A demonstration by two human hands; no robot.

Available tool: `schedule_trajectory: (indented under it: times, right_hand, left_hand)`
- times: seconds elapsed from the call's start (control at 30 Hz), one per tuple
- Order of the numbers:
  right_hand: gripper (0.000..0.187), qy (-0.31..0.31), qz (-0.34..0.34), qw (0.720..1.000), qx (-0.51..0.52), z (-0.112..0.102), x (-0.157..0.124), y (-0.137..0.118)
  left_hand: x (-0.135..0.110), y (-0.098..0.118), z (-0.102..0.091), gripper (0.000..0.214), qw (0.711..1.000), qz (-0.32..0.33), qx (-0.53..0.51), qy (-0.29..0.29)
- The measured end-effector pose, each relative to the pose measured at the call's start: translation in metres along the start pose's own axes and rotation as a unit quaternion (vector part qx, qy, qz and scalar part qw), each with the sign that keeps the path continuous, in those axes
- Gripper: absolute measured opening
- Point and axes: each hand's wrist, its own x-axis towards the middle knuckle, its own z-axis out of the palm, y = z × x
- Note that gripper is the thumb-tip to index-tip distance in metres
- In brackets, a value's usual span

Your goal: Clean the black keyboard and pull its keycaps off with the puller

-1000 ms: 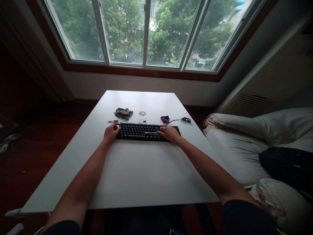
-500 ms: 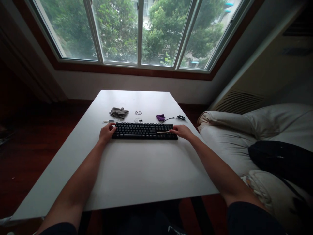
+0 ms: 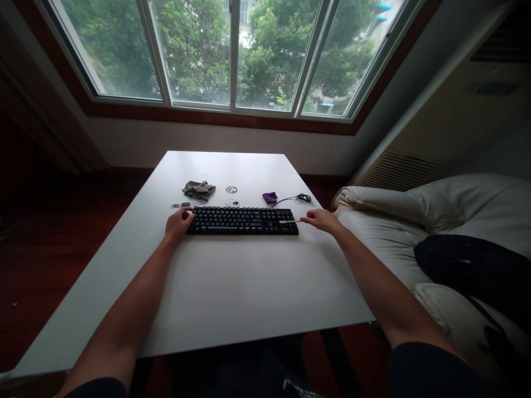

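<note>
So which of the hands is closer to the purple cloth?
Right. The right hand, pinching a thin stick, sits just this side of the purple cloth, slightly rightward; the left hand rests at the keyboard's far left end.

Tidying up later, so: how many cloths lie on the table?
2: a grey cloth behind the keyboard's left end, and a small purple cloth behind its right part, next to the black cable. None seems hidden.

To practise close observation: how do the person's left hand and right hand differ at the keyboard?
The left hand rests on the keyboard's left end; the right hand is off its right end. The left hand carries no tool; the right hand pinches a thin pale stick. Both lie palm-down.
</note>
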Motion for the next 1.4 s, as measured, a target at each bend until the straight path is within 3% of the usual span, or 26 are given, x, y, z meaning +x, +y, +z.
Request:
schedule_trajectory:
  times: [0.3,0.47,0.67,0.8,1.03,1.27,1.4]
  right_hand:
    - [0.049,-0.007,0.04,0.999,0.034,-0.002,0.004,0.046]
    - [0.047,-0.002,0.038,0.998,0.057,-0.001,0.006,0.042]
    - [0.053,0.005,0.018,0.996,0.085,0.004,-0.001,0.019]
    - [0.049,0.014,-0.01,0.997,0.081,0.014,0.001,-0.01]
    - [0.051,0.097,-0.05,0.989,0.095,0.019,0.013,-0.058]
    - [0.046,0.085,-0.08,0.982,0.15,0.023,0.005,-0.086]
    - [0.039,0.063,-0.139,0.965,0.213,0.025,-0.001,-0.116]
  left_hand:
    - [0.002,-0.005,0.003,0.033,1.0,0.003,0.0,0.006]
    - [0.003,-0.008,0.005,0.032,1.0,-0.001,0.002,0.015]
    - [0.003,-0.006,0.004,0.031,1.0,-0.009,0.005,0.022]
    - [0.002,-0.005,0.003,0.033,1.0,-0.017,0.009,0.015]
    - [0.003,-0.007,0.002,0.033,1.0,-0.017,0.007,0.016]
    - [0.003,-0.006,0.002,0.032,1.0,-0.015,0.0,0.019]
    - [0.004,-0.008,0.003,0.033,1.0,-0.014,0.0,0.028]
